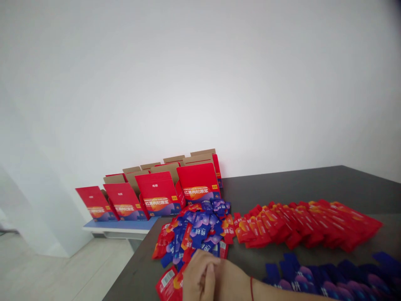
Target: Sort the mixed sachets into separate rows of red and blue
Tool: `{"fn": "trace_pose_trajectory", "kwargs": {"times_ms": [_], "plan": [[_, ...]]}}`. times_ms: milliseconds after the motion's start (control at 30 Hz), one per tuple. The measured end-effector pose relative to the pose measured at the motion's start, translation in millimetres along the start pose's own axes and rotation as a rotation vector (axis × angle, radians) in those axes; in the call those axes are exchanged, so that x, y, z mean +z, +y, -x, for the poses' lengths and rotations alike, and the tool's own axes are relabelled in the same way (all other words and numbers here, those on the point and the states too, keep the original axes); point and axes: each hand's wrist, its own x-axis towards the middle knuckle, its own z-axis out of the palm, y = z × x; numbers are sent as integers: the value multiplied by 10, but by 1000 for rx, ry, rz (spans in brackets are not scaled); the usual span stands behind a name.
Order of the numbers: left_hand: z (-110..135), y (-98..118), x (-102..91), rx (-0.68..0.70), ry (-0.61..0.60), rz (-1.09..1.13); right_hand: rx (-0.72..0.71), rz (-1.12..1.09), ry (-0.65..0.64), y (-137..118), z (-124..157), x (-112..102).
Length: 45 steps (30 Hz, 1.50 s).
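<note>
My right hand (202,274) reaches in from the lower right, a thin red cord around the wrist. Its fingers are curled closed, and whatever they may hold is hidden. Just left of it, and partly behind it, lies a red sachet (167,282) with a white barcode label. Above the hand is a loose heap of red and blue sachets (200,228). Blue sachets (313,278) lie in an overlapping row beside the forearm, which covers part of them. My left hand is out of view.
A long overlapping row of red sachets (300,223) lies across the dark table (282,188). Several open red cardboard boxes (159,190) stand at the back left, some on a lower blue-topped bench (125,225). A white wall (250,83) rises behind.
</note>
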Motion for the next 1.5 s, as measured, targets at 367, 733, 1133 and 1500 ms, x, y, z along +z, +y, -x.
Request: {"fn": "trace_pose_trajectory", "kwargs": {"times_ms": [367,733,1133,1500], "plan": [[-15,-439,440,-335,-3,581,505,-713,343,265,625,-1087],[131,-364,1046,-659,-418,970,900,-1403,416,493,711,-902],[153,-457,729,-382,-356,-40,797,-495,27,514,812,-913],[292,-383,852,-11,-803,54,760,-247,-229,442,1067,-868]]}}
